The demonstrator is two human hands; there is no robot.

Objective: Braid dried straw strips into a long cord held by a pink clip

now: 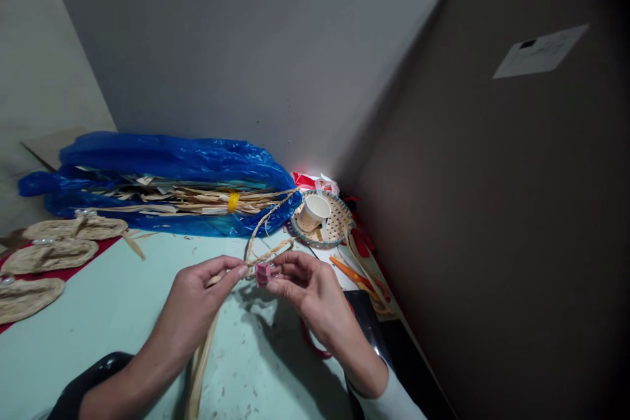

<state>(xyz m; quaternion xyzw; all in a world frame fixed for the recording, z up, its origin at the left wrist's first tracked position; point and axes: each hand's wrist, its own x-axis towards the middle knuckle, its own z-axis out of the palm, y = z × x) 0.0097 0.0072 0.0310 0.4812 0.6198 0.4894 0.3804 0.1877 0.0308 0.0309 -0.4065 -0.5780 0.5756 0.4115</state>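
Note:
Over the pale green table, my left hand (204, 285) pinches a braided straw cord (252, 246), which loops up toward the back. Flat straw strips (201, 367) hang down below that hand. A small pink binder clip (263, 273) is between my two hands, right at the braid. My right hand (308, 282) has thumb and fingers closed on the clip's wire handles. Whether the clip's jaws bite on the braid I cannot tell.
A blue plastic bag (172, 151) with a bundle of dry straw (207, 199) lies along the wall. Woven sandals (52, 256) rest at left. At right are a woven basket (339, 216) holding a paper cup (315, 211), orange scissors (352, 272) and a black object (364, 315).

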